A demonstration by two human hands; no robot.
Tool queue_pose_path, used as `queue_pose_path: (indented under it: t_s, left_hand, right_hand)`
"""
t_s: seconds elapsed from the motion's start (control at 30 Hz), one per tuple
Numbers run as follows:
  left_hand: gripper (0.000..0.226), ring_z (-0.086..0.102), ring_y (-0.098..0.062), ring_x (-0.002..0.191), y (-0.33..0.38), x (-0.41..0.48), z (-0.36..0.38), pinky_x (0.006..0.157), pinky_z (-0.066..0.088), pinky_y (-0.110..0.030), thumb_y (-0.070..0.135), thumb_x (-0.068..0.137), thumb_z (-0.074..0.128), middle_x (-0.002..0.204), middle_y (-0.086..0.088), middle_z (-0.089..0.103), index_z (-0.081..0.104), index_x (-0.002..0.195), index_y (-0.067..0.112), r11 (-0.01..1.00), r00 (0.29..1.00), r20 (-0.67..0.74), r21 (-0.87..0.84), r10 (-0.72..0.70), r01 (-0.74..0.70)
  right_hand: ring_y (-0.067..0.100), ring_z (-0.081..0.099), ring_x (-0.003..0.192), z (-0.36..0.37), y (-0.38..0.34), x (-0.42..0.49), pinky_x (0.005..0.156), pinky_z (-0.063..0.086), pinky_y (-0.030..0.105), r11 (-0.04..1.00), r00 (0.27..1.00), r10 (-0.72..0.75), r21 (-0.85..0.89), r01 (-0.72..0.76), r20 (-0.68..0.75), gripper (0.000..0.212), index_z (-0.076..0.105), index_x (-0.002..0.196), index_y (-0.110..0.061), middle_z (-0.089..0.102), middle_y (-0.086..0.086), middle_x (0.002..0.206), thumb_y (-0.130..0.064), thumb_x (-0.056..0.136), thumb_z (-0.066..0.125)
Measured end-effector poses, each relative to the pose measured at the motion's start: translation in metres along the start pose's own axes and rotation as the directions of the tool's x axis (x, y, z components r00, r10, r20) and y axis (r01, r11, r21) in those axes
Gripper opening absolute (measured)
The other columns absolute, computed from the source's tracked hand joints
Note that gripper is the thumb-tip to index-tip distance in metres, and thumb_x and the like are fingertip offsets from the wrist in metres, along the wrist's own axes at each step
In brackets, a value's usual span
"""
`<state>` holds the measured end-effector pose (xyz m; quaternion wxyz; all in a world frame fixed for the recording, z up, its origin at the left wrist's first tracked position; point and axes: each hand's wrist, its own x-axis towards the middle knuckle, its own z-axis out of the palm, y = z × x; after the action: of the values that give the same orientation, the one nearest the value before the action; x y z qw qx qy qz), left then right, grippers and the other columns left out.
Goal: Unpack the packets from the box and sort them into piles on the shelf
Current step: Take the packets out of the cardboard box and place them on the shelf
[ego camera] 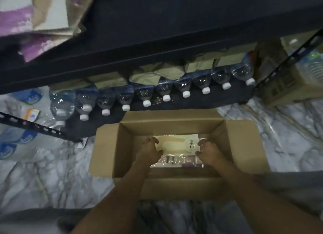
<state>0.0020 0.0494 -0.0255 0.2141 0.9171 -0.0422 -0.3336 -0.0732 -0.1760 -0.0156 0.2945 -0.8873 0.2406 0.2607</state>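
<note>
An open cardboard box stands on the marble floor in front of a dark metal shelf. Inside it lies a stack of clear-wrapped packets, the top one pale cream with a round label. My left hand curls over the packets' left edge. My right hand curls over their right edge. Both hands are down inside the box, fingers hooked around the packet stack. On the upper shelf at top left lie purple-and-white packets, blurred.
A row of plastic water bottles lies on the low shelf, caps facing me, with brown packages behind. Wrapped bottle packs sit on the floor at left. A cardboard carton stands at right. A shelf brace juts out at left.
</note>
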Motion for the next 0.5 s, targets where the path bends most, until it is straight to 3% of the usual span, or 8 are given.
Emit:
queue_pose_path:
  t_s: [0.17, 0.23, 0.37, 0.5]
  left_hand:
    - [0.082, 0.033, -0.034, 0.137, -0.01, 0.039, 0.021, 0.112, 0.029, -0.041, 0.048, 0.083, 0.066, 0.15, -0.015, 0.034, 0.031, 0.146, 0.012, 0.991, 0.991, -0.02, 0.029, -0.133, 0.134]
    - [0.089, 0.027, -0.034, 0.14, -0.01, 0.05, 0.027, 0.113, 0.025, -0.045, 0.052, 0.08, 0.068, 0.152, -0.013, 0.028, 0.026, 0.148, 0.013, 0.982, 0.981, -0.06, -0.033, -0.185, 0.183]
    - [0.071, 0.041, -0.035, 0.13, -0.01, 0.065, 0.037, 0.107, 0.035, -0.047, 0.039, 0.075, 0.075, 0.135, -0.015, 0.048, 0.04, 0.132, 0.013, 0.954, 0.949, -0.168, -0.185, -0.267, 0.235]
    - [0.072, 0.051, -0.031, 0.121, -0.013, 0.07, 0.041, 0.101, 0.043, -0.045, 0.031, 0.07, 0.081, 0.124, -0.01, 0.058, 0.044, 0.13, 0.012, 0.935, 0.958, -0.108, -0.271, -0.267, 0.23]
  right_hand:
    - [0.027, 0.058, 0.114, 0.015, 0.005, 0.018, 0.091, 0.042, 0.025, 0.997, 0.998, 0.064, 0.033, -0.064, 0.016, 0.039, 0.055, 0.122, -0.012, 0.061, 0.013, 0.125, -0.023, 0.085, 0.063]
    - [0.027, 0.059, 0.111, 0.019, 0.005, 0.022, 0.09, 0.043, 0.023, 0.993, 0.997, 0.081, 0.082, -0.08, -0.003, 0.037, 0.058, 0.119, -0.012, 0.062, 0.013, 0.121, -0.022, 0.084, 0.065]
    - [0.026, 0.061, 0.105, 0.022, 0.002, 0.025, 0.09, 0.046, 0.026, 0.988, 0.997, 0.063, 0.142, -0.057, -0.034, 0.035, 0.061, 0.114, -0.014, 0.063, 0.013, 0.114, -0.027, 0.082, 0.069]
    - [0.025, 0.063, 0.099, 0.021, 0.0, 0.023, 0.082, 0.043, 0.023, 0.987, 0.998, 0.064, 0.152, -0.059, -0.027, 0.032, 0.063, 0.11, -0.012, 0.065, 0.013, 0.111, -0.025, 0.081, 0.07]
